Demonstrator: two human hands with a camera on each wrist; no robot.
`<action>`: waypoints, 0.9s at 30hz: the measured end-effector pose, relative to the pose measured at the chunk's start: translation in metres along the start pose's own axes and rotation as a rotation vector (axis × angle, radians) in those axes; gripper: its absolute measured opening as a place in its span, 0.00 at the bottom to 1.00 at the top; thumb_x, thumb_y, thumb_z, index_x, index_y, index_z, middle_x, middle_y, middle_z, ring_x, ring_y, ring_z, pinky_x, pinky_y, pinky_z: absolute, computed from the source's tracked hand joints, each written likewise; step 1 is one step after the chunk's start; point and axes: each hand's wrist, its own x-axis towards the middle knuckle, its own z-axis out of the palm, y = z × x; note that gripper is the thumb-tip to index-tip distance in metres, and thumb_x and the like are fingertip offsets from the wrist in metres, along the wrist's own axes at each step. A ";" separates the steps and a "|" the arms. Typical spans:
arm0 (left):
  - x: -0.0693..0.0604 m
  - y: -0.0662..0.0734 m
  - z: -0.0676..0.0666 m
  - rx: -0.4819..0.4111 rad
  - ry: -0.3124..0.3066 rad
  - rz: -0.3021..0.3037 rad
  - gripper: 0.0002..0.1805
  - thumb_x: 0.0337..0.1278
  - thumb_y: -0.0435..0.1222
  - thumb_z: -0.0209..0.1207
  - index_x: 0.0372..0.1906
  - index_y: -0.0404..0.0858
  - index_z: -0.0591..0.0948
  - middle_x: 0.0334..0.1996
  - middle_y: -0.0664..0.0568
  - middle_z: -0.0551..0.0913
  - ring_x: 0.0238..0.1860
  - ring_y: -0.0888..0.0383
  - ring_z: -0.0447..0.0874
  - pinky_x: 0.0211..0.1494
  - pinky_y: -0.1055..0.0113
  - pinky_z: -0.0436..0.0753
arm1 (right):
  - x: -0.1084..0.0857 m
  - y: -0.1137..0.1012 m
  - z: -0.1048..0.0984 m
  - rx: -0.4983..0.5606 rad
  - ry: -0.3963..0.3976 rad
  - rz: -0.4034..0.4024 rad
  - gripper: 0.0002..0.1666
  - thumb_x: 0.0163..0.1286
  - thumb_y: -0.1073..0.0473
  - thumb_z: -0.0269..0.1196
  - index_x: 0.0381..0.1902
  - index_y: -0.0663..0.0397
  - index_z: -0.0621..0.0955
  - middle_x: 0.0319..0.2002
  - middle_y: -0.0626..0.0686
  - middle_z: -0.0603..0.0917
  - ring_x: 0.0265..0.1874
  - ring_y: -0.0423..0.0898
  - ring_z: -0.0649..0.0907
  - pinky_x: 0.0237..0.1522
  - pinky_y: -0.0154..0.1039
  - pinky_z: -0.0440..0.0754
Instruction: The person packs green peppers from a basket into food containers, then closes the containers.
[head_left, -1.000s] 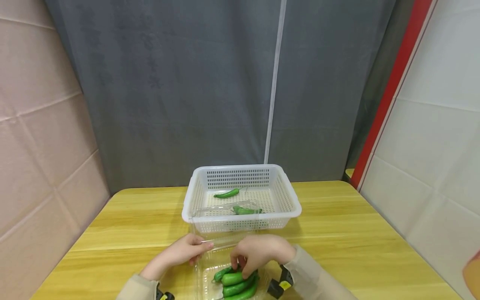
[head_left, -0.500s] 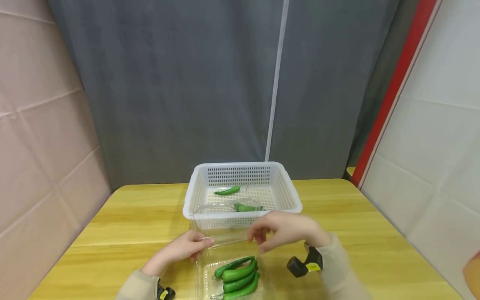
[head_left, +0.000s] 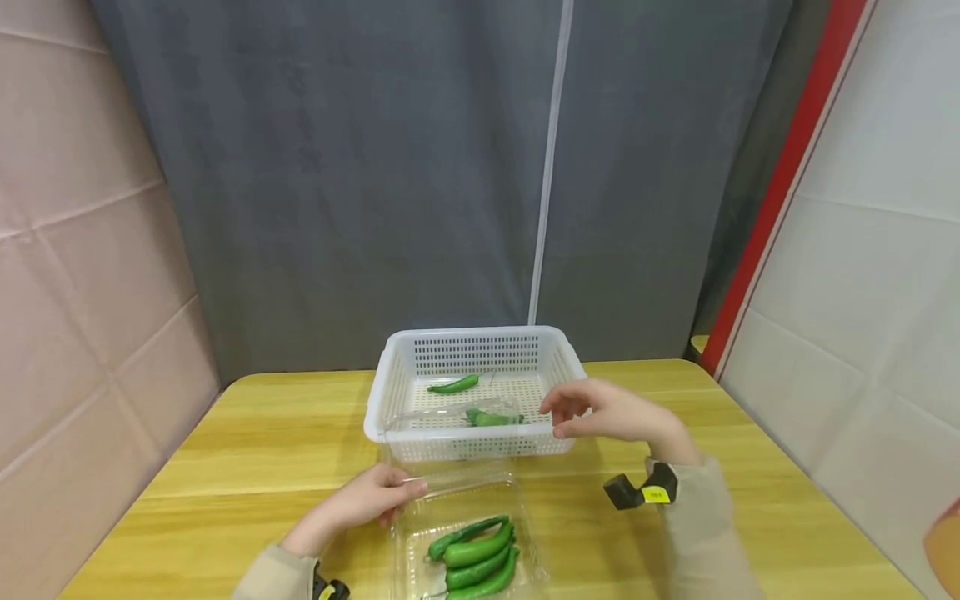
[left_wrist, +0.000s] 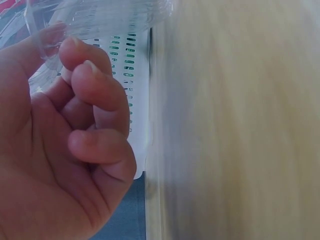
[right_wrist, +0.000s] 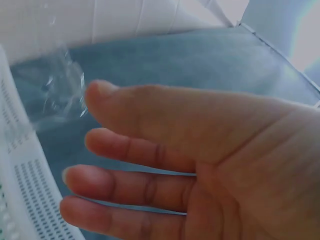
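My left hand (head_left: 375,497) pinches the hinge-side edge of a clear plastic clamshell box (head_left: 459,505) between thumb and fingers. Several green chili peppers (head_left: 477,552) lie side by side in its base. The clear lid (head_left: 450,471) stands raised at the far side, leaning toward a white slotted basket (head_left: 480,334). My right hand (head_left: 606,411) hovers over the basket's front right corner, fingers loosely bent and holding nothing, as the right wrist view also shows. In the basket lie a green chili pepper (head_left: 454,385) and more green pepper (head_left: 493,418), partly behind the lid.
All of this stands on a yellow wood-grain table (head_left: 285,433). A dark grey curtain (head_left: 360,183) hangs behind the table's far edge. Pale cloth panels (head_left: 90,292) flank it on both sides, and a red strip (head_left: 787,183) edges the right one.
My right hand has let go of a pepper in the box and moved up and right to the basket's front corner. My left hand keeps its hold on the box edge.
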 end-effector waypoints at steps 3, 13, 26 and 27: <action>0.000 0.001 -0.001 0.013 0.003 0.007 0.24 0.69 0.48 0.54 0.18 0.38 0.72 0.11 0.57 0.70 0.13 0.61 0.67 0.20 0.70 0.71 | 0.006 0.010 -0.001 0.033 0.024 0.046 0.12 0.67 0.61 0.65 0.47 0.58 0.80 0.32 0.49 0.82 0.32 0.44 0.81 0.35 0.38 0.81; -0.002 -0.002 0.002 0.016 0.011 0.000 0.24 0.69 0.48 0.54 0.18 0.40 0.72 0.11 0.57 0.69 0.13 0.61 0.66 0.20 0.72 0.69 | 0.025 0.040 0.001 0.049 0.031 0.101 0.13 0.67 0.61 0.65 0.46 0.63 0.80 0.35 0.51 0.84 0.35 0.45 0.82 0.39 0.38 0.80; -0.001 -0.003 0.002 0.001 0.015 0.013 0.23 0.69 0.47 0.55 0.18 0.39 0.71 0.11 0.57 0.69 0.13 0.62 0.66 0.19 0.72 0.69 | 0.066 0.038 -0.022 -0.131 -0.004 0.147 0.14 0.68 0.57 0.64 0.49 0.54 0.81 0.36 0.46 0.83 0.39 0.43 0.82 0.44 0.41 0.80; -0.001 -0.003 0.001 0.001 0.013 0.017 0.24 0.69 0.47 0.55 0.18 0.39 0.71 0.11 0.57 0.69 0.13 0.61 0.66 0.19 0.72 0.69 | 0.070 0.039 -0.023 -0.131 -0.006 0.149 0.14 0.68 0.57 0.64 0.50 0.54 0.81 0.37 0.46 0.83 0.40 0.43 0.82 0.44 0.41 0.80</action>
